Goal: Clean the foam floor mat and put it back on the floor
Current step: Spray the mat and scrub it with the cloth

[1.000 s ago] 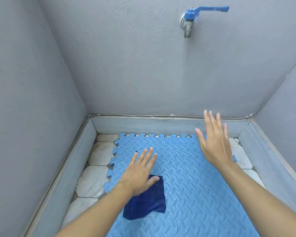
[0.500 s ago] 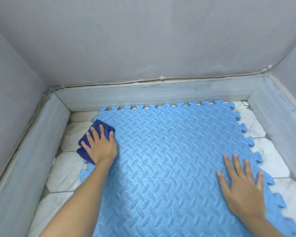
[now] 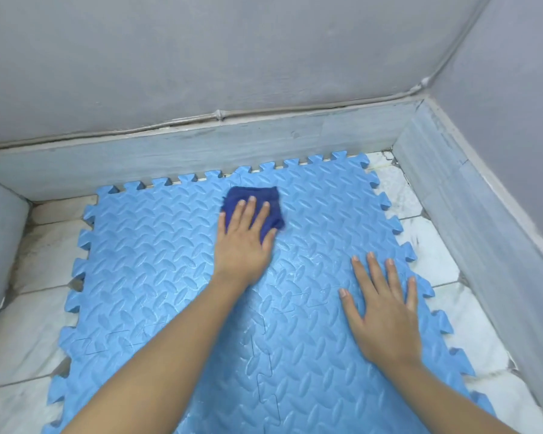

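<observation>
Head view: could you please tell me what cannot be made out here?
- Near part of the light blue interlocking foam mat: cut off by the bottom edge.
- Part of the dark blue cloth: covered by the left hand.
- Mat under the flat right hand: hidden.
- Cloth's right edge: blurred.

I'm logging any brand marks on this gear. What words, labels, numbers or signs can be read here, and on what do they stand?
None can be read.
Foam mat: only an embossed oval tread pattern and puzzle seams, no lettering.
Dark blue cloth under the left hand: no tag or print showing.
Grey wall and floor tiles: bare, only stains.
The right hand lies flat on the mat and covers no visible text.
</observation>
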{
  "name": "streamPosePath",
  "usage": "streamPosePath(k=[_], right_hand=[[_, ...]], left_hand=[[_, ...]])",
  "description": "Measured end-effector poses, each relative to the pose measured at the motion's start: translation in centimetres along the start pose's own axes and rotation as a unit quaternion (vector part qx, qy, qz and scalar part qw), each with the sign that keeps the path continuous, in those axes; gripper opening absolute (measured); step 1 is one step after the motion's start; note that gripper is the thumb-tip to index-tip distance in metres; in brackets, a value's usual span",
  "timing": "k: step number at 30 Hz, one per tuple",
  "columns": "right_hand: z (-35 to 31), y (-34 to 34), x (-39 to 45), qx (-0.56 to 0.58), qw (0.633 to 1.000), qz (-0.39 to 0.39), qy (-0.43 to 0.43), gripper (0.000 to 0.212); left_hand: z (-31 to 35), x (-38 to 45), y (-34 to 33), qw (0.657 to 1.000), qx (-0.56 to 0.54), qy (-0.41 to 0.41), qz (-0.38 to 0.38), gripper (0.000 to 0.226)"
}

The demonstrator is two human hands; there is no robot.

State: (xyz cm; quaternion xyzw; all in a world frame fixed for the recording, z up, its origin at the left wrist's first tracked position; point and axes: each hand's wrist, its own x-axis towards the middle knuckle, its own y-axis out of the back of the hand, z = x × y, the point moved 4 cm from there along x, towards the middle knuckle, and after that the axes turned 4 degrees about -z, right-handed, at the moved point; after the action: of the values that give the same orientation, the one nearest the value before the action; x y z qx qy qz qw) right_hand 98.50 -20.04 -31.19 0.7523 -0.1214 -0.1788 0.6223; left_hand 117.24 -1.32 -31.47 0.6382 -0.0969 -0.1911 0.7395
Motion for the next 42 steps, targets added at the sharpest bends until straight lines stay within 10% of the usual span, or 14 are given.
streamPosePath(k=[5, 16, 23, 36, 39, 42], right_hand=[[0.1, -0.1, 0.0, -0.009, 1.000, 0.020, 0.002, 0.063], [0.8, -0.3, 0.1, 0.017, 0.999, 0.035, 0.005, 0.061], [0.9, 0.0, 0.1, 0.029, 0.999, 0.042, 0.005, 0.061], [1.3, 0.0, -0.1, 0.030, 0.999, 0.030, -0.006, 0.060], [1.2, 0.1, -0.1, 0.040, 0.999, 0.025, -0.006, 0.061], [0.8, 0.0, -0.2, 0.040, 0.999, 0.026, -0.006, 0.061]], left_hand=[[-4.6, 2.8, 0.9, 0.974, -0.046, 0.220, -0.010, 0.061], [19.1, 6.7, -1.9, 0.964, 0.038, -0.236, -0.116, 0.058], [9.8, 11.8, 0.2, 0.994, -0.020, -0.049, -0.098, 0.059], [-2.3, -19.6, -0.6, 0.915, 0.117, -0.353, -0.158, 0.061], [-6.0, -17.1, -0.1, 0.957, 0.084, -0.254, -0.108, 0.059], [-10.0, -10.3, 0.9, 0.999, -0.031, 0.038, -0.022, 0.060]])
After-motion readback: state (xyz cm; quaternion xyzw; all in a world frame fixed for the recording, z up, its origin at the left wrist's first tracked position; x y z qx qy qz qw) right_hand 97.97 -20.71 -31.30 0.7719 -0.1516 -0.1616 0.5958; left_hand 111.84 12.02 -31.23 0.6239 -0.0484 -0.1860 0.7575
